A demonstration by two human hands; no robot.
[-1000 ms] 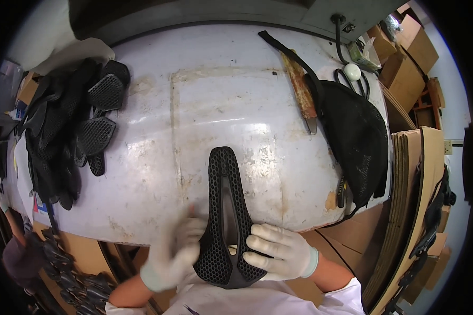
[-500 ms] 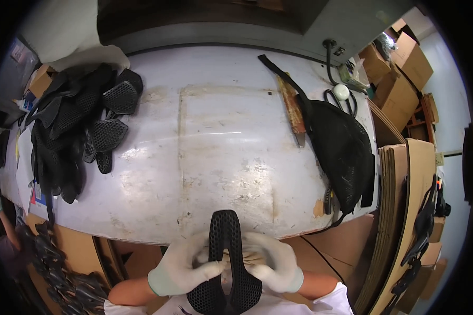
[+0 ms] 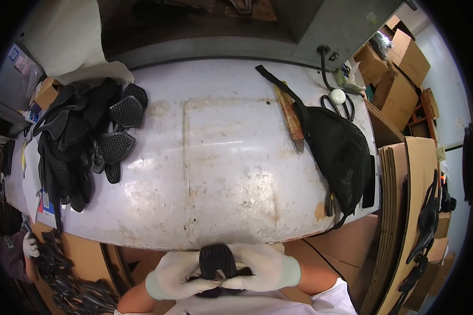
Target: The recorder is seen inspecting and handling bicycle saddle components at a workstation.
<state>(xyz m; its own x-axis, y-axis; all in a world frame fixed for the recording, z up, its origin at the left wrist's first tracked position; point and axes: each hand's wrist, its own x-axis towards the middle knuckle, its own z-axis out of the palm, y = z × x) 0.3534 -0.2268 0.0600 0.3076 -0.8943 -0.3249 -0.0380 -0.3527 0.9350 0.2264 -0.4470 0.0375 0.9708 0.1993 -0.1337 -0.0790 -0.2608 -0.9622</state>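
at six o'clock, left hand (image 3: 172, 274) and right hand (image 3: 265, 266) grip a saddle (image 3: 217, 261), with black pads (image 3: 71, 139) at nine.

"How much of the black pad (image 3: 217, 259) is out of sight?"
"Both sides, behind the left hand (image 3: 174, 274) and the right hand (image 3: 268, 268). Most of their fingers are hidden too"
"What about the table's right side?"
"The black bag (image 3: 337, 149) covers part of a yellow and black tool (image 3: 329, 205), and its strap (image 3: 276, 82) crosses the brown tool (image 3: 290, 119). On the left, the pile (image 3: 81, 131) overlaps itself too much to count"
"And the edges?"
"The grey machine (image 3: 328, 39) runs off the top, the white shirt (image 3: 326, 300) off the bottom. Left, a co-worker's sleeve (image 3: 11, 257) fades into the dark rim"
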